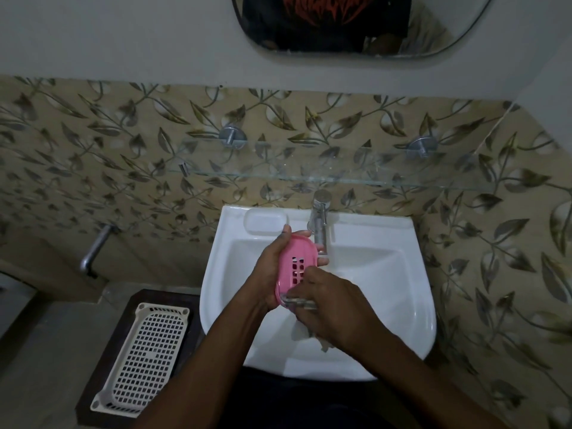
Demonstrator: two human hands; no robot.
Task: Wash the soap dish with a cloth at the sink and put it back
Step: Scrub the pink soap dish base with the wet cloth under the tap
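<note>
A pink slotted soap dish (298,258) is held tilted over the white sink (402,292), just below the chrome tap (320,222). My left hand (272,270) grips the dish from its left side, fingers wrapped round the far edge. My right hand (334,308) is closed on a pale cloth (305,331) and presses it against the near end of the dish. Part of the cloth hangs below my right hand into the basin. Whether water runs from the tap is too hard to tell.
A moulded soap recess (265,221) sits on the sink's back left rim. A glass shelf (334,173) juts out above the tap. A white perforated plastic basket (145,357) lies on a dark stand left of the sink. A wall tap (93,252) sticks out at the left.
</note>
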